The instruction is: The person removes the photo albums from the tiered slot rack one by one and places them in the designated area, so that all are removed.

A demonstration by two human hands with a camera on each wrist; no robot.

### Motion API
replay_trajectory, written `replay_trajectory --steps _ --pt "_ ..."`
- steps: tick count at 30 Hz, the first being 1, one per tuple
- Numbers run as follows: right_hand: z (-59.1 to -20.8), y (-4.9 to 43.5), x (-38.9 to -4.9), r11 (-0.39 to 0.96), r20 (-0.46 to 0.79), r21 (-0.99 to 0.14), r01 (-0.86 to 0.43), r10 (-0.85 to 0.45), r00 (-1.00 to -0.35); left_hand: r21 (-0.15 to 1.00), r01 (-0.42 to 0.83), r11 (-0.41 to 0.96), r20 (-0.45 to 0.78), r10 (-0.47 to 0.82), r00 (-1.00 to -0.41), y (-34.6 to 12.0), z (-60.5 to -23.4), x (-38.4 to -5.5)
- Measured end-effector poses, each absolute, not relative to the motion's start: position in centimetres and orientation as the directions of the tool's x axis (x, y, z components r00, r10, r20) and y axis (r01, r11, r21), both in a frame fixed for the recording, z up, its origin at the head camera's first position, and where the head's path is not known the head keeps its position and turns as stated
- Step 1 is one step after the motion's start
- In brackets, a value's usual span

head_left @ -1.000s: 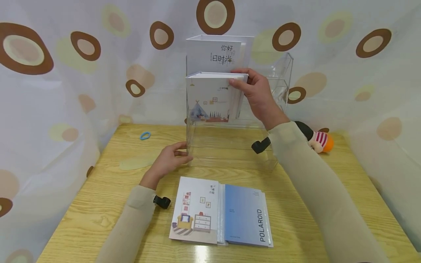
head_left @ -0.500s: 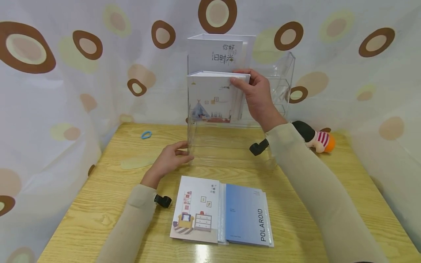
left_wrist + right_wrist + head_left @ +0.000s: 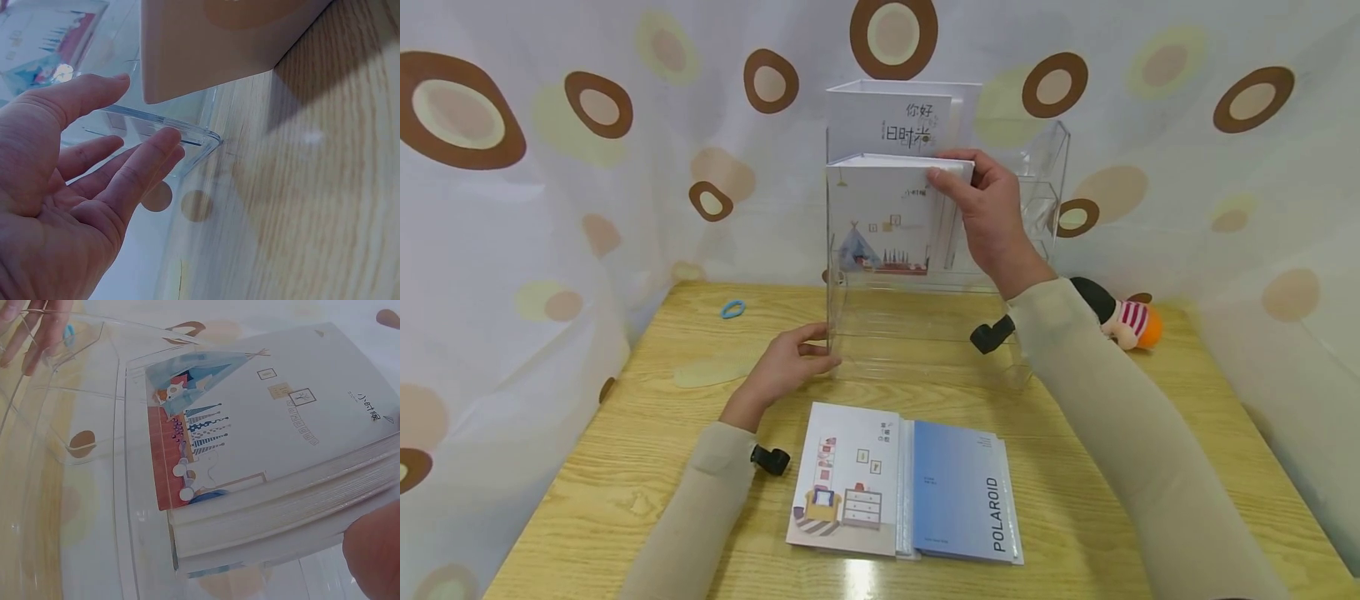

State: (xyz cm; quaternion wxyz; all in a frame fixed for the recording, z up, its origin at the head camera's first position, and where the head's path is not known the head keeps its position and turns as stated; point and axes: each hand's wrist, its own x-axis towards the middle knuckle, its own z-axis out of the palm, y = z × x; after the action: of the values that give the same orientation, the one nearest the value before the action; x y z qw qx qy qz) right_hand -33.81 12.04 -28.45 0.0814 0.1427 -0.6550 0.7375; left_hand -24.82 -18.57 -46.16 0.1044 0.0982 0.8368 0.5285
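My right hand (image 3: 1000,221) pinches the upper right corner of a white photo album (image 3: 880,218) with a blue tent drawing, thumb on the front cover. This album stands upright in a middle tier of a clear acrylic stepped rack (image 3: 925,354); the right wrist view shows its thick page edges and part of my thumb (image 3: 375,550). Behind it a taller white album (image 3: 887,117) with large black characters stands in the back tier. My left hand (image 3: 790,362) rests at the rack's lower left side with fingers loosely extended, thumb apart from them in the left wrist view.
On the wooden table (image 3: 1097,467) in front of the rack lie a white album (image 3: 846,479) with a furniture drawing and a blue POLAROID album (image 3: 958,492), side by side. A blue ring (image 3: 732,309) lies back left, a plush doll (image 3: 1131,323) back right.
My right hand has lifted the tent album slightly between the last two head frames. The left hand stays at the rack's side.
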Motion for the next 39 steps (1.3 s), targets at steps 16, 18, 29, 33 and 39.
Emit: replay_trajectory --steps 16,18,29,33,39 --pt "-27.4 12.7 -33.1 -0.089 0.351 -0.933 -0.349 -0.007 -0.936 0.904 0.051 0.425 -0.072 0.267 -0.961 -18.1 -46.5 -25.0" --pt "-27.2 12.7 -33.0 -0.085 0.353 -0.932 -0.352 0.004 -0.935 0.903 0.049 0.427 -0.072 0.265 -0.962 -18.1 -46.5 -25.0" --pt "-27.1 13.8 -31.8 -0.075 0.317 -0.944 -0.320 0.054 -0.947 0.904 0.054 0.424 -0.069 0.271 -0.960 -18.5 -46.5 -24.9" --pt "-27.0 14.3 -31.2 -0.082 0.319 -0.942 -0.326 0.090 -0.943 0.904 0.056 0.425 -0.066 0.268 -0.961 -18.5 -46.5 -25.0" --pt "-27.5 15.3 -29.5 -0.092 0.316 -0.939 -0.331 0.142 -0.938 0.903 0.052 0.425 -0.070 0.267 -0.961 -18.5 -46.5 -25.0"
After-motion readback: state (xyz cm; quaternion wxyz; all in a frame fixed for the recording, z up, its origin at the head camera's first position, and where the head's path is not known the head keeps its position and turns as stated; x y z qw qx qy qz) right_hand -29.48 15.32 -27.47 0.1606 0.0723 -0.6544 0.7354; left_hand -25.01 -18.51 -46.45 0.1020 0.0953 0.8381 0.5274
